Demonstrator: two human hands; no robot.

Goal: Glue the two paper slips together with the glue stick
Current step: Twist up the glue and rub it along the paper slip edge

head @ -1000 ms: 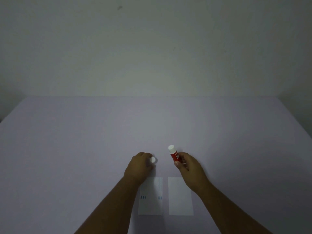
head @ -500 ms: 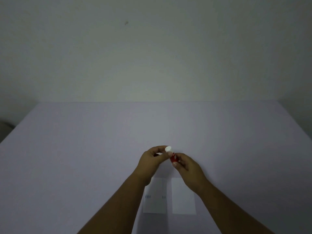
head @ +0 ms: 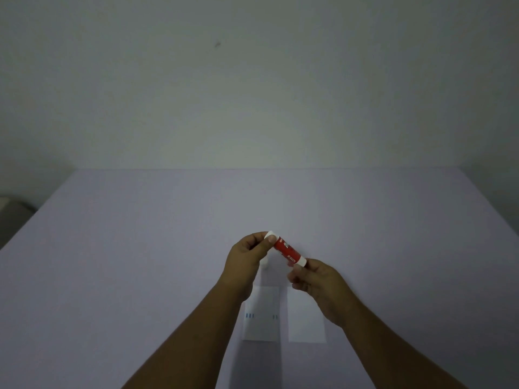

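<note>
A red glue stick point(head: 286, 251) with white ends is held tilted above the table between both hands. My left hand point(head: 247, 256) pinches its upper white end between thumb and fingers. My right hand point(head: 317, 284) grips its lower white end with curled fingers. Two white paper slips lie flat side by side beneath my wrists. The left slip point(head: 262, 324) has small blue marks, and my left forearm covers its left part. The right slip point(head: 304, 321) is plain, and my right hand hides its upper right corner.
The lilac table point(head: 140, 262) stretches wide to both sides and back to a plain pale wall point(head: 252, 94). A dim grey object point(head: 11, 211) sits off the table's left edge.
My left hand, which held a white cap apart from the stick, has come across to the stick's top end. The stick has tipped from upright to slanted, now held at both ends.
</note>
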